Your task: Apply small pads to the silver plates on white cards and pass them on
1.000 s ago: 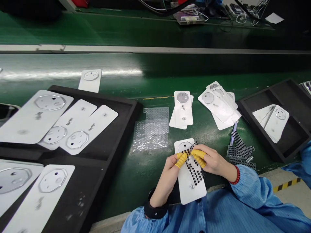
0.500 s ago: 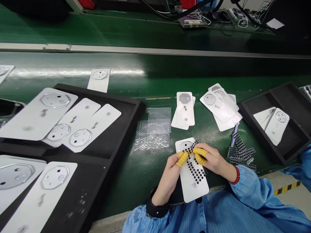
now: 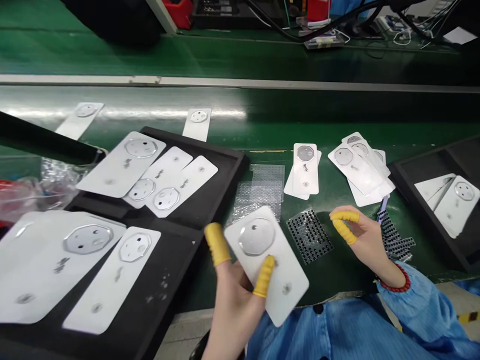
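Observation:
My left hand [image 3: 240, 295], in yellow finger cots, holds a white phone back cover [image 3: 288, 272] tilted above the bench edge. Its thumb lies across the cover's face and the index finger points up past the side. On the cover are a silver octagonal camera ring with a dark hole, and a small round emblem. My right hand [image 3: 358, 240] is bent into a pinch, thumb and index tips close together; whatever may be between them is too small to see. Between the hands, a sheet of black adhesive dots [image 3: 309, 237] lies on the green bench.
On the left, black trays [image 3: 183, 270] hold several white covers [image 3: 112, 280]. Bubble wrap [image 3: 247, 197] lies behind my left hand. Two cover piles [image 3: 305, 170] [image 3: 362, 167] lie further back. On the right are dot strips [image 3: 397, 240] and another black tray [image 3: 408, 170] with covers.
My left hand has lifted the cover off the bench and moved it left. My right hand has let go of the dot sheet, which now lies on the bench, and has moved right.

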`<state>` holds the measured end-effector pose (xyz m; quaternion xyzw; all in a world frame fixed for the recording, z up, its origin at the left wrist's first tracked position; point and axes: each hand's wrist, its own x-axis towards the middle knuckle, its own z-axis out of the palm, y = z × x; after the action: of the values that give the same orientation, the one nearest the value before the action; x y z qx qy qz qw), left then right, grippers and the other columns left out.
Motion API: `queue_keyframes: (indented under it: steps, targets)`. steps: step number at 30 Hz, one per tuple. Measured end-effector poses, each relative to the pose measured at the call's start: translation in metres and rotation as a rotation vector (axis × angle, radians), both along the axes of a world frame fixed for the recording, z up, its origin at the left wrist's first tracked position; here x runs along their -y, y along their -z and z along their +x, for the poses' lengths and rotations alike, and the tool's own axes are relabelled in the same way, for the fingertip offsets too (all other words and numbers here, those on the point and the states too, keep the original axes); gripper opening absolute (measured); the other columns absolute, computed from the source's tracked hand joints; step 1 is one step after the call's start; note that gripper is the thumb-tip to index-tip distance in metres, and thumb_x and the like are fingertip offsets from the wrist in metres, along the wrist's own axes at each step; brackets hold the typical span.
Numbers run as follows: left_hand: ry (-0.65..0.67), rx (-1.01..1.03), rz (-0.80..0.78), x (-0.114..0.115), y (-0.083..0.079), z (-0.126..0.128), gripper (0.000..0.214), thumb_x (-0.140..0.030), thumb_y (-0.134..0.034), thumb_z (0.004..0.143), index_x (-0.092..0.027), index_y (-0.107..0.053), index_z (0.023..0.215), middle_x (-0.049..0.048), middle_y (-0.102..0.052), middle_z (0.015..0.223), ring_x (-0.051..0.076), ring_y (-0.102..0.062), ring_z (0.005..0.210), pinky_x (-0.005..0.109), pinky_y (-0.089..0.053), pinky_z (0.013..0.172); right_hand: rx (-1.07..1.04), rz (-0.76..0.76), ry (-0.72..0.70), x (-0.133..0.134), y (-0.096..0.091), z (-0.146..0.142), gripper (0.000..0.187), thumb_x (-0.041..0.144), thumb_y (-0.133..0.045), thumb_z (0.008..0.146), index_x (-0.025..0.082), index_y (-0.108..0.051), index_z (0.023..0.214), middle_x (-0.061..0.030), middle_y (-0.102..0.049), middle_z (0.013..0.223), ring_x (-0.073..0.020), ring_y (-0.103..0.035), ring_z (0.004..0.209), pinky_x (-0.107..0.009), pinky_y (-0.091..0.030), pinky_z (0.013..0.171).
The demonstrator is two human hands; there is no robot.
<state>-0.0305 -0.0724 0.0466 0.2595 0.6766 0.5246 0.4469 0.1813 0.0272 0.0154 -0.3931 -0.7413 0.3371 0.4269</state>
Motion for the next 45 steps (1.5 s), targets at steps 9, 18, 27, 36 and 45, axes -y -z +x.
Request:
queue_keyframes:
  steps: [9, 18, 27, 36, 45]
  targets:
    - [0.361, 0.286, 0.034, -0.005, -0.025, 0.045, 0.061, -0.029, -0.072, 0.079, -0.026, -0.048, 0.135, 0.0092, -0.068, 0.118, 0.024, -0.072, 0.088, 0.029, -0.061, 0.07, 0.202, 0.476, -0.156, 0.027, -0.045, -0.019, 0.012, 0.01, -0.051, 0.093, 0.015, -0.061, 0.097, -0.0056, -0.069, 0.094, -0.0139, -0.062, 0.089, -0.041, -0.047, 0.102]
    - [0.336, 0.349, -0.004, -0.002, -0.024, 0.043, 0.072, -0.017, -0.079, 0.068, -0.03, -0.052, 0.133, 0.007, -0.069, 0.115, 0.026, -0.071, 0.089, 0.027, -0.059, 0.066, 0.428, 0.557, -0.298, 0.028, -0.043, 0.002, 0.024, 0.018, -0.043, 0.094, 0.016, -0.064, 0.105, -0.0122, -0.064, 0.119, -0.0229, -0.058, 0.111, -0.05, -0.043, 0.107]
    - [0.25, 0.535, -0.095, -0.003, -0.041, 0.047, 0.078, -0.019, -0.086, 0.06, -0.028, -0.058, 0.132, 0.0084, -0.073, 0.105, 0.029, -0.071, 0.083, 0.03, -0.06, 0.064, 0.354, 0.5, -0.357, 0.032, -0.034, 0.016, 0.033, 0.022, -0.038, 0.095, 0.011, -0.058, 0.118, -0.0192, -0.049, 0.136, -0.027, -0.05, 0.123, -0.047, -0.051, 0.097]
    - [0.339, 0.45, -0.051, -0.005, -0.037, 0.047, 0.074, -0.018, -0.082, 0.064, -0.029, -0.057, 0.133, 0.0078, -0.074, 0.103, 0.027, -0.072, 0.075, 0.028, -0.058, 0.057, 0.427, 0.565, -0.309, 0.031, -0.04, 0.013, 0.028, 0.025, -0.047, 0.094, 0.014, -0.061, 0.116, -0.018, -0.056, 0.13, -0.0268, -0.053, 0.122, -0.047, -0.054, 0.095]
    - [0.259, 0.387, -0.045, -0.005, -0.013, 0.048, 0.076, -0.018, -0.084, 0.061, -0.026, -0.056, 0.132, 0.0097, -0.072, 0.112, 0.031, -0.071, 0.09, 0.034, -0.061, 0.074, 0.505, 0.402, -0.444, 0.025, -0.038, 0.01, 0.04, 0.018, -0.046, 0.095, 0.01, -0.049, 0.134, -0.0219, -0.042, 0.144, -0.0321, -0.036, 0.139, -0.053, -0.048, 0.103]
